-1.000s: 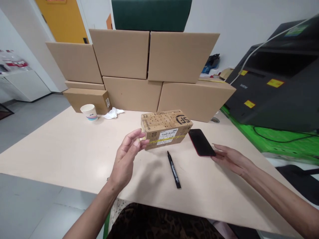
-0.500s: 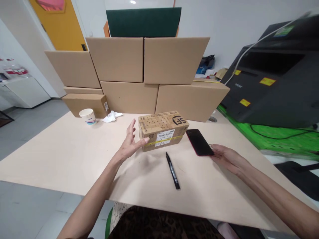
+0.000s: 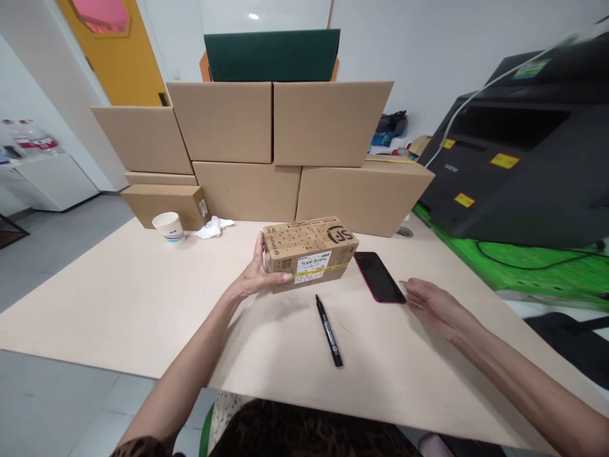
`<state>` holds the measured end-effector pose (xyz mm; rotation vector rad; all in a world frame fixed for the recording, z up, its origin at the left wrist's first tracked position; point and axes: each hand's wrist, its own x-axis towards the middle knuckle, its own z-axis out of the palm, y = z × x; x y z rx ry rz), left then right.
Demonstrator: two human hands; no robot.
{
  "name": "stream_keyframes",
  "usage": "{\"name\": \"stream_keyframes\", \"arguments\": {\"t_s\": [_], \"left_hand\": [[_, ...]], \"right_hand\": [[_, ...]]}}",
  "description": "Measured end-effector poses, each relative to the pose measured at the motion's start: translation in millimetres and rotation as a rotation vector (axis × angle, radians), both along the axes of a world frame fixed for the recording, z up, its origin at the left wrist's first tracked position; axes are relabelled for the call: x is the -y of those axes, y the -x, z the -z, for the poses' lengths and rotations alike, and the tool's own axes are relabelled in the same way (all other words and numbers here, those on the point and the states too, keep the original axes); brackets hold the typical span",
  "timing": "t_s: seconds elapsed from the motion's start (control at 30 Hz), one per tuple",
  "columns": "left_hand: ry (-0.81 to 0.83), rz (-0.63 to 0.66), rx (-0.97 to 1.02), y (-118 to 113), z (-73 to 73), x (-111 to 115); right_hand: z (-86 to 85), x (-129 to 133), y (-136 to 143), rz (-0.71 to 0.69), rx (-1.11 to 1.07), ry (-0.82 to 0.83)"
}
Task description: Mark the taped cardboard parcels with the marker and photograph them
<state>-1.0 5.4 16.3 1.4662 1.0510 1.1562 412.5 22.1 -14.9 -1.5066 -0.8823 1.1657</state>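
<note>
Left hand [image 3: 253, 277] has closed in since the earlier frame, now clasping the left end of the parcel [image 3: 311, 236], thumb on front. Smooth pale table [image 3: 118, 298]: open room left, straight front edge; plain cardboard boxes [image 3: 228, 124] wall off the back. Parcel mid-table, printed oblong carton, white label. Flat black phone [image 3: 379, 277], red-edged, right of it; right hand [image 3: 434, 306] at its near corner, can't tell if gripping. Slim black marker [image 3: 328, 333] before parcel.

L hand [image 3: 252, 276] partly hidden by SF box [image 3: 309, 236]; label [image 3: 313, 262] txt too small to read; printer [image 3: 533, 184] cut off at R edge, worktop [image 3: 95, 298] at L
</note>
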Motion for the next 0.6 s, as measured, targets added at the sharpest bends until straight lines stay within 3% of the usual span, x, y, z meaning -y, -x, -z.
{"name": "stream_keyframes", "arguments": {"t_s": [0.07,0.13,0.4,0.6], "left_hand": [[0.032,-0.015,0.005,-0.1,3.3,-2.8],[0.009,-0.047,0.006,-1.4,7.9,-4.8],[-0.338,-0.232,-0.131,-8.0,25.3,4.2],[-0.579,-0.334,-0.332,8.0,33.0,11.7]], "right_hand": [[-1.5,1.1,9.8,0.094,0.029,0.01],[-4.6,2.6,28.0,0.099,0.033,-0.036],[-19.5,-0.3,126.6,-0.143,-0.37,-0.255],[-32.6,-5.5,151.4,-0.224,-0.491,-0.347]]}}
